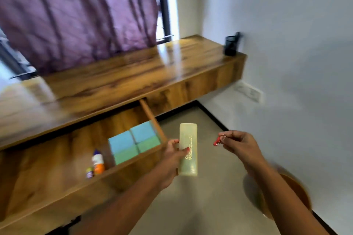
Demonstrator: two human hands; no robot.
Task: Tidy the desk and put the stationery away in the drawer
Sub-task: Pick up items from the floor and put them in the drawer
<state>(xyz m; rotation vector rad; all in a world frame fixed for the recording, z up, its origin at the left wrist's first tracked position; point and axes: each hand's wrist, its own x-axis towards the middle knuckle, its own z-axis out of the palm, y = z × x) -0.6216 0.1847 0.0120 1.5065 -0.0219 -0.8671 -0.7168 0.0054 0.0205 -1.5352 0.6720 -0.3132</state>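
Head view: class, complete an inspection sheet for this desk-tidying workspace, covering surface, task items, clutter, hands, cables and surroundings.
Surface: glossy wooden desk, its drawer open.
Job's things: two blue-green blocks, a glue bottle and a small purple item in the drawer; black pen holder on the desk's far corner.
Clutter: nothing seen.
Hands: left hand holds a translucent box; right hand pinches a small red item.
Cables: nothing seen.
Surroundings: purple curtain, wall socket, round stool.
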